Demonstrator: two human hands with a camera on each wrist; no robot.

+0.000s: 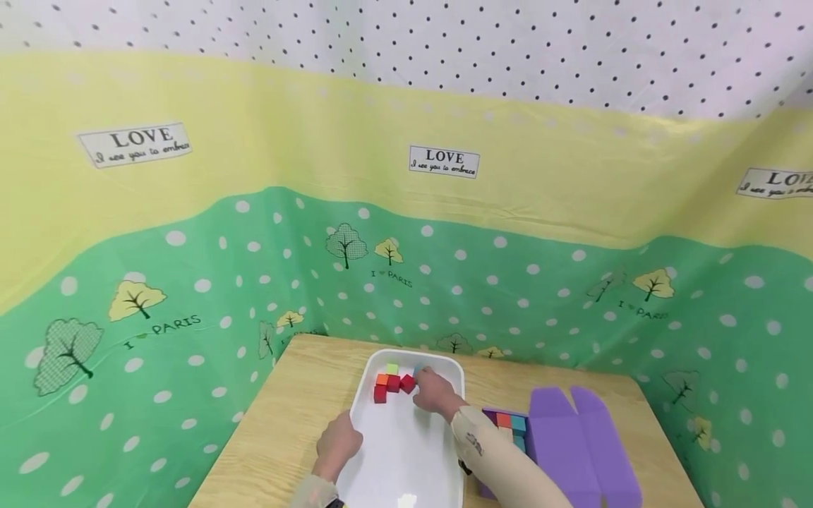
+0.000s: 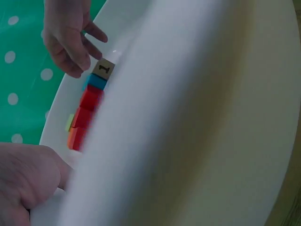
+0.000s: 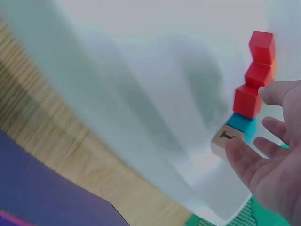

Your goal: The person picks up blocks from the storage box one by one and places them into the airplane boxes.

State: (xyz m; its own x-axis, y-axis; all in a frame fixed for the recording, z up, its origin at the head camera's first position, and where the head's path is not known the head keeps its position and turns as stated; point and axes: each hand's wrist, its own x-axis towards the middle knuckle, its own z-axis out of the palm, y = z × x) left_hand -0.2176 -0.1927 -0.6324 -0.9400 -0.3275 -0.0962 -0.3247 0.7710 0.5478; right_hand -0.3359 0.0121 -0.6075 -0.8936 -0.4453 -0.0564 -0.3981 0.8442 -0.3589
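My left hand grips the left rim of a white tray. Over the tray's far right part is my right hand, fingers apart and loosely bent. Its thumb is right at a plain wooden cube marked 1 in the right wrist view. A blue cube sits against that one, followed by a line of red cubes. Beside the red ones, an orange cube and a light green cube lie near the far left corner. In the head view, my right hand hides the wooden cube.
To the right of the tray, a purple box stands with its lid folded back. Inside are orange, blue and plain cubes, partly hidden by my right sleeve. A patterned curtain hangs around the wooden table.
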